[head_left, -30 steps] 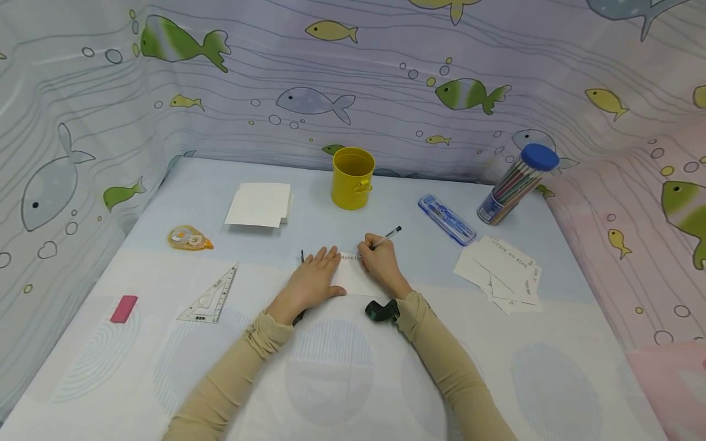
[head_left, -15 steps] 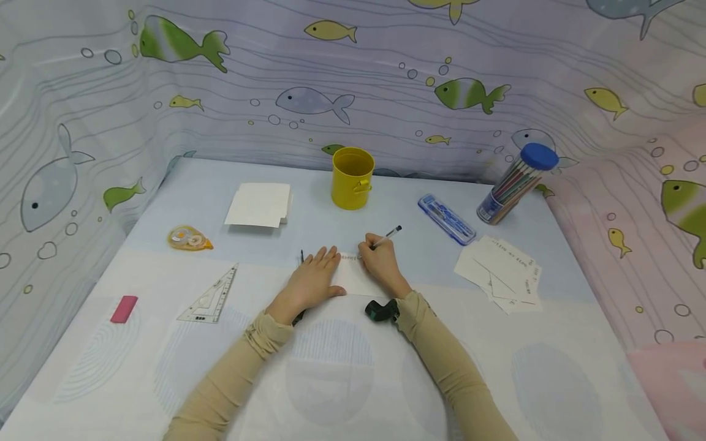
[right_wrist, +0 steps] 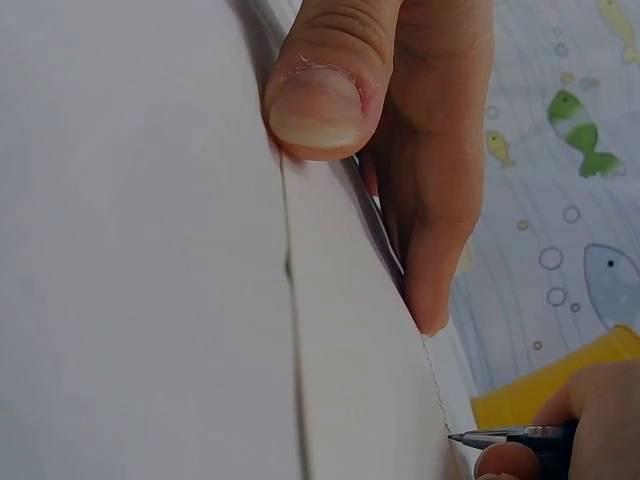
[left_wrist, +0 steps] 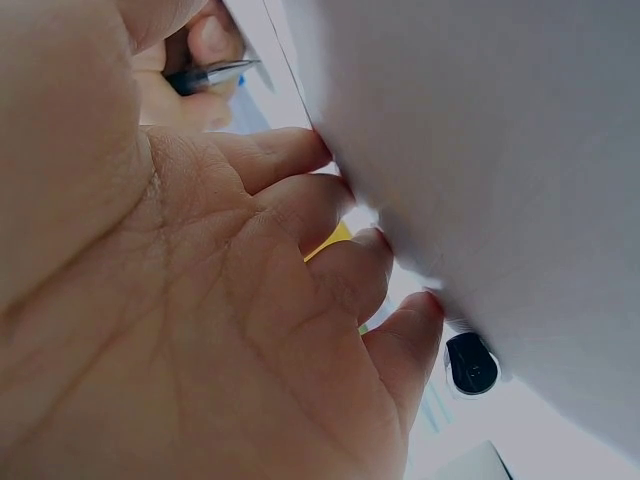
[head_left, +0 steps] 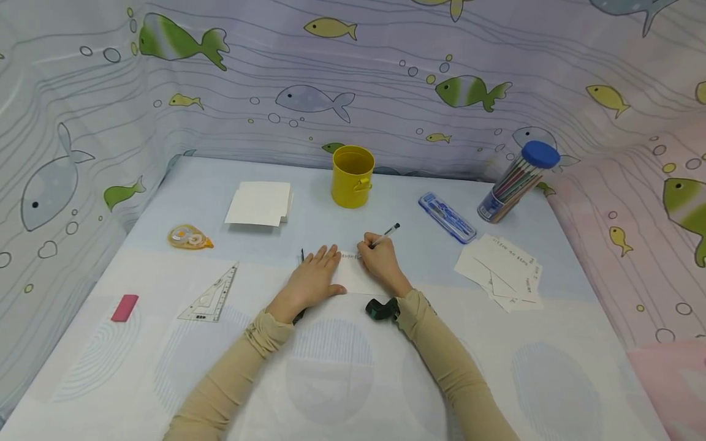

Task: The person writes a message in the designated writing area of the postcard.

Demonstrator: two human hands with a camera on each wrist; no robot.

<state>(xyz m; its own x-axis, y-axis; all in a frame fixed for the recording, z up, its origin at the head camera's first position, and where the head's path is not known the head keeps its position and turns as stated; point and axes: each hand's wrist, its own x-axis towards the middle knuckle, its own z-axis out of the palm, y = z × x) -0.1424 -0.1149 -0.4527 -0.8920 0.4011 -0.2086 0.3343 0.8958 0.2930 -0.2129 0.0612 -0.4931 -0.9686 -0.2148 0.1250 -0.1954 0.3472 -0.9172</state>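
A small white card [head_left: 358,280] lies at mid-table with a short line of handwriting near its far edge. My left hand [head_left: 311,283] rests on the card's left side, fingers straight and thumb out. In my right hand [head_left: 379,257], a black-capped clear pen [head_left: 393,231] is pinched, its tip at the written line. The right wrist view shows the pen tip [right_wrist: 455,437] meeting the card at the end of the writing. Beside the left hand's fingers lies a thin dark object, whose black rounded end [left_wrist: 472,362] shows in the left wrist view; the hand hides most of it.
Left are a correction tape [head_left: 189,237], set square [head_left: 212,295], pink eraser [head_left: 124,308] and blank card stack [head_left: 258,203]. Behind stands a yellow bucket [head_left: 352,184]. Right are a blue case [head_left: 447,217], blue-lidded pencil tube [head_left: 515,184] and written cards [head_left: 502,269].
The pen's upper end leans very slightly further left. Both hands stay in the same place, and the head view has shifted a little.
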